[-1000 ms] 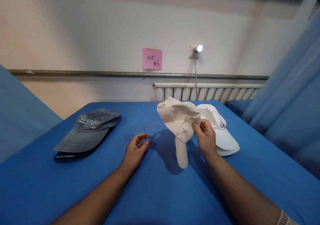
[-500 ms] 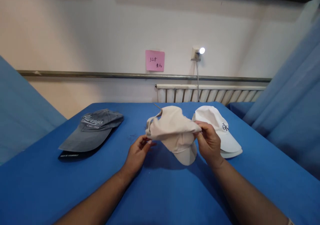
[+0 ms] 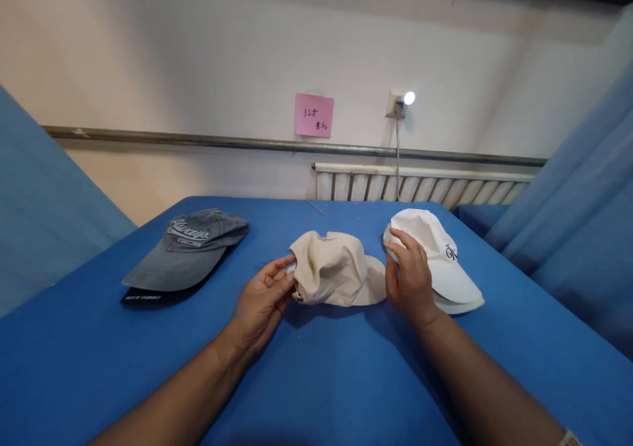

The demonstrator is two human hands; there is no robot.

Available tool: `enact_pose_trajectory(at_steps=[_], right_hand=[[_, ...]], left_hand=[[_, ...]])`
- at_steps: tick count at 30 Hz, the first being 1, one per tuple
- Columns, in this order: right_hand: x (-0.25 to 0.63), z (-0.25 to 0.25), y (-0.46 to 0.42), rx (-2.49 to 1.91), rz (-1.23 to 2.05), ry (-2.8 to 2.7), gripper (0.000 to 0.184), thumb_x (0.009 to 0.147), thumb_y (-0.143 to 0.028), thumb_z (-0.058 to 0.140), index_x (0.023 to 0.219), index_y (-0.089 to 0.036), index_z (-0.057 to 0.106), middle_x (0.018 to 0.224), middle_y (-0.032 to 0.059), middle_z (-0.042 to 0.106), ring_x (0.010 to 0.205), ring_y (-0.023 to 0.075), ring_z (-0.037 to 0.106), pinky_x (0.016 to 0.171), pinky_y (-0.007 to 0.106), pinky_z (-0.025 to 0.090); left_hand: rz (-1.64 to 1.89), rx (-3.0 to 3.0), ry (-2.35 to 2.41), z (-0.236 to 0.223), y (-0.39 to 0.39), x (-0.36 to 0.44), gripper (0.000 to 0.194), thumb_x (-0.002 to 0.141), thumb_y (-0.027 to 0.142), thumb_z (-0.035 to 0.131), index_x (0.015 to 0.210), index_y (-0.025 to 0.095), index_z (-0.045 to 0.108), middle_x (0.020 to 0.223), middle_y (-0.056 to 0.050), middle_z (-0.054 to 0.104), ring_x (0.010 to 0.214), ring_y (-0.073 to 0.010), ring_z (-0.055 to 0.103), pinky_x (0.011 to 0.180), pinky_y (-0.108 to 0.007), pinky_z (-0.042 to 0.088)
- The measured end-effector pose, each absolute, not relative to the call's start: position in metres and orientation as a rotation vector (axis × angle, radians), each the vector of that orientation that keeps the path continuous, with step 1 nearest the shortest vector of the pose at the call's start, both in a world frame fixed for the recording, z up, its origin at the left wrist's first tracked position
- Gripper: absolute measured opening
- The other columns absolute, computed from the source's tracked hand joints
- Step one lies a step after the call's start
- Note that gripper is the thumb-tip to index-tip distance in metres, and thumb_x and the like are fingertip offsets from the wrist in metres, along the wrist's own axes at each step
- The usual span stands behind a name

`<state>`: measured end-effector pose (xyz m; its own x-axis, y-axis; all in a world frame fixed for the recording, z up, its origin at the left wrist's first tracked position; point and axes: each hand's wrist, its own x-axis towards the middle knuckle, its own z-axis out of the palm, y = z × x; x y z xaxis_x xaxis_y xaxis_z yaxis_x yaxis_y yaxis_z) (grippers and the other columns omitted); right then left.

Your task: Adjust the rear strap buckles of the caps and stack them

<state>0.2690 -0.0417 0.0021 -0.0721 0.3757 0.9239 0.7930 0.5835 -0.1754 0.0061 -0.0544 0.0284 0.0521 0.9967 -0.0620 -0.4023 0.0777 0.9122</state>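
A crumpled beige baseball cap (image 3: 331, 271) is at the middle of the blue-covered bed, its brim pointing right. My left hand (image 3: 264, 301) pinches the cap's back edge, by the strap, between thumb and fingers. Beside the tip of the brim is my right hand (image 3: 409, 274), fingers apart and holding nothing. Behind that hand sits a white cap (image 3: 425, 231) with dark lettering, stacked over another pale brim. To the left lies a grey cap (image 3: 185, 251) with white script, resting on a dark cap (image 3: 148, 297) whose brim shows underneath.
The blue sheet (image 3: 316, 380) covers the bed. A thin stick-like object (image 3: 316, 208) lies near its far edge. Behind are a white radiator (image 3: 420, 183), a metal rail (image 3: 222, 142) and a pink note (image 3: 314, 115). Blue curtains (image 3: 583, 136) hang on both sides.
The beige cap has come down and swung round so its brim points right. My left hand has taken hold of its back edge; my right hand has let go of it.
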Motion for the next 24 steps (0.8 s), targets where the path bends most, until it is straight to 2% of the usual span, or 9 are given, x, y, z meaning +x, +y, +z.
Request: enact_pose_trajectory(at_steps=[2, 5, 7, 10, 14, 19, 24], right_hand=[[0.252, 0.006, -0.059, -0.795, -0.487, -1.762, 0.046, 0.090, -0.010, 0.052, 0.133, -0.027, 0.050, 0.136, 0.0121, 0.057, 0.124, 0.0269, 0.056, 0.097, 0.047, 0.049], [0.224, 0.010, -0.080, -0.702, -0.316, -2.099, 0.048, 0.092, -0.017, 0.056, 0.138, -0.024, 0.046, 0.135, 0.0126, 0.059, 0.114, 0.0257, 0.061, 0.090, 0.042, 0.052], [0.212, 0.011, -0.084, -0.807, -0.189, -2.134, 0.044, 0.094, -0.025, 0.057, 0.137, -0.021, 0.048, 0.134, 0.0137, 0.060, 0.109, 0.0276, 0.062, 0.089, 0.044, 0.052], [0.210, 0.006, -0.077, -0.949, -0.032, -2.105, 0.033, 0.095, -0.030, 0.057, 0.126, -0.017, 0.056, 0.119, 0.0134, 0.067, 0.104, 0.0284, 0.062, 0.086, 0.045, 0.052], [0.218, -0.002, -0.067, -0.991, 0.174, -2.044, 0.021, 0.094, -0.025, 0.058, 0.114, -0.018, 0.059, 0.106, 0.0100, 0.069, 0.098, 0.0262, 0.062, 0.085, 0.042, 0.051], [0.219, -0.007, -0.063, -0.850, 0.300, -2.029, 0.025, 0.095, -0.016, 0.051, 0.120, -0.019, 0.055, 0.114, 0.0098, 0.067, 0.103, 0.0237, 0.062, 0.091, 0.040, 0.051], [0.215, -0.014, -0.063, -0.906, 0.315, -1.966, 0.028, 0.096, -0.014, 0.047, 0.122, -0.020, 0.056, 0.113, 0.0098, 0.068, 0.103, 0.0233, 0.064, 0.089, 0.038, 0.052]], left_hand=[[1.287, 0.888, 0.908, 0.026, -0.057, 0.012, 0.056, 0.063, 0.030, 0.089, 0.112, 0.017, 0.064, 0.080, -0.002, 0.074, 0.067, -0.0132, 0.068, 0.064, -0.022, 0.055], [1.240, 0.925, 0.884, 0.023, -0.065, 0.020, 0.052, 0.067, 0.032, 0.087, 0.111, 0.018, 0.065, 0.078, -0.001, 0.073, 0.070, -0.0142, 0.069, 0.069, -0.024, 0.057], [1.201, 0.937, 0.869, 0.021, -0.070, 0.024, 0.047, 0.072, 0.033, 0.084, 0.113, 0.018, 0.066, 0.085, -0.003, 0.075, 0.078, -0.0155, 0.071, 0.075, -0.025, 0.057], [1.158, 0.936, 0.834, 0.018, -0.074, 0.027, 0.043, 0.076, 0.031, 0.080, 0.114, 0.017, 0.066, 0.103, -0.008, 0.076, 0.092, -0.0178, 0.071, 0.084, -0.027, 0.056], [1.135, 0.903, 0.794, 0.014, -0.072, 0.026, 0.047, 0.074, 0.021, 0.083, 0.117, 0.015, 0.064, 0.106, -0.010, 0.075, 0.095, -0.0183, 0.071, 0.086, -0.027, 0.056], [1.109, 0.823, 0.829, 0.016, -0.068, 0.023, 0.044, 0.077, 0.016, 0.081, 0.117, 0.013, 0.063, 0.103, -0.009, 0.075, 0.093, -0.0166, 0.071, 0.086, -0.027, 0.058], [1.056, 0.757, 0.841, 0.014, -0.066, 0.022, 0.036, 0.080, 0.012, 0.078, 0.113, 0.012, 0.064, 0.102, -0.009, 0.073, 0.091, -0.0160, 0.071, 0.086, -0.027, 0.058]])
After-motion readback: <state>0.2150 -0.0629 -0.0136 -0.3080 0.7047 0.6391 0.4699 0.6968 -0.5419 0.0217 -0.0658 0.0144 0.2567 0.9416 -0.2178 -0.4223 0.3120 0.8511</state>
